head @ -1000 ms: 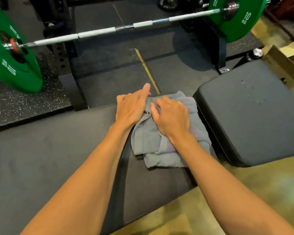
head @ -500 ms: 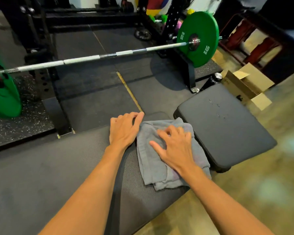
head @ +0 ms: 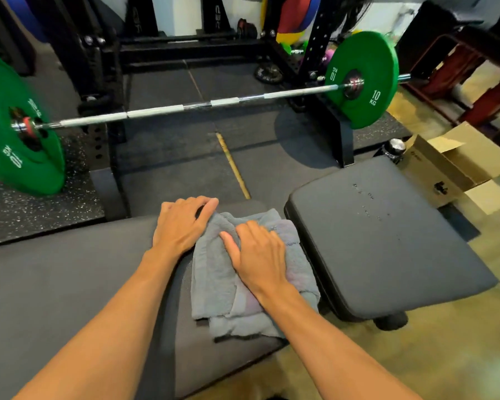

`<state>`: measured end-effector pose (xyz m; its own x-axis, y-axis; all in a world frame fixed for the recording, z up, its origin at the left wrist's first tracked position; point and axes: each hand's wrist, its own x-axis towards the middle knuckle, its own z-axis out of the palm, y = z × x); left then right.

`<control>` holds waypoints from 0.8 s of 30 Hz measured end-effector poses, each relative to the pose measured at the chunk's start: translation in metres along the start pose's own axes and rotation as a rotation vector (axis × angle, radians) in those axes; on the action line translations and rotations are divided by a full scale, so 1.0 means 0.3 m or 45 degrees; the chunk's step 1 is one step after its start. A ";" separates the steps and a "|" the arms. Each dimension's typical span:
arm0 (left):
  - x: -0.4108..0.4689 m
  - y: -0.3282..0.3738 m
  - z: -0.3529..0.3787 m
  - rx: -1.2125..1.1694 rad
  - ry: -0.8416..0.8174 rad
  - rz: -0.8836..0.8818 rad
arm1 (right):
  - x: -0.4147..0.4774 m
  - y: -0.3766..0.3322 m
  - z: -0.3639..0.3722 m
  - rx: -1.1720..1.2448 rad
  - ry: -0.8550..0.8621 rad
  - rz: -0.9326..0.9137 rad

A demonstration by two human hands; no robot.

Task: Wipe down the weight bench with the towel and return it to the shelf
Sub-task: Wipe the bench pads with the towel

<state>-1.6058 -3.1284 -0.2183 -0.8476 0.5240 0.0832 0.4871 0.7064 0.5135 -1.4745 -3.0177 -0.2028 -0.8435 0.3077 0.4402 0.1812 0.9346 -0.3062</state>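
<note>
the left grip [head: 182,226] is curled at the far-left corner of the grey towel [head: 214,278], thumb on the cloth; whether it pinches it i cannot tell. the towel lies folded on the dark worktop [head: 70,284]. the right grip [head: 257,255] bears down on it, fingers curled into its folds.

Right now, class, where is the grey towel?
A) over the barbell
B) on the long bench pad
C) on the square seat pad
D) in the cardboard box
B: the grey towel lies on the long bench pad, with the right hand on top.
</note>
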 end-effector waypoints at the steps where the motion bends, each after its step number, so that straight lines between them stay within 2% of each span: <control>1: -0.003 0.023 -0.001 -0.027 0.024 -0.041 | 0.001 0.009 -0.023 0.071 -0.011 -0.009; 4: -0.006 0.148 -0.005 -0.343 0.071 -0.221 | 0.038 0.084 -0.139 0.216 0.011 -0.058; 6: 0.015 0.301 0.011 -0.742 0.053 -0.363 | 0.091 0.175 -0.252 0.219 0.079 -0.145; 8: 0.040 0.458 0.038 -1.182 -0.121 -0.501 | 0.149 0.285 -0.368 0.117 0.160 -0.264; 10: 0.057 0.577 0.086 -1.507 -0.333 -0.524 | 0.193 0.404 -0.453 0.034 0.141 -0.337; 11: 0.070 0.614 0.114 -1.497 -0.374 -0.510 | 0.203 0.464 -0.474 0.023 0.084 -0.347; 12: 0.088 0.630 0.145 -1.344 -0.347 -0.472 | 0.199 0.519 -0.481 0.014 0.009 -0.332; 15: 0.133 0.619 0.227 -0.728 -0.058 -0.392 | 0.135 0.635 -0.405 -0.113 -0.323 -0.112; 17: 0.151 0.629 0.266 -0.573 -0.067 -0.336 | 0.087 0.661 -0.316 -0.246 -0.550 0.017; 20: 0.169 0.640 0.316 -0.440 -0.176 -0.204 | 0.047 0.664 -0.256 -0.376 -0.496 0.011; 24: 0.148 0.614 0.333 -0.482 -0.070 -0.159 | -0.073 0.666 -0.280 -0.354 -0.321 -0.015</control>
<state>-1.5327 -2.9275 -0.2052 -0.8778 0.4774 -0.0404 0.2606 0.5465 0.7958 -1.3774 -2.8226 -0.2028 -0.9382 0.2751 0.2100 0.2716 0.9613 -0.0459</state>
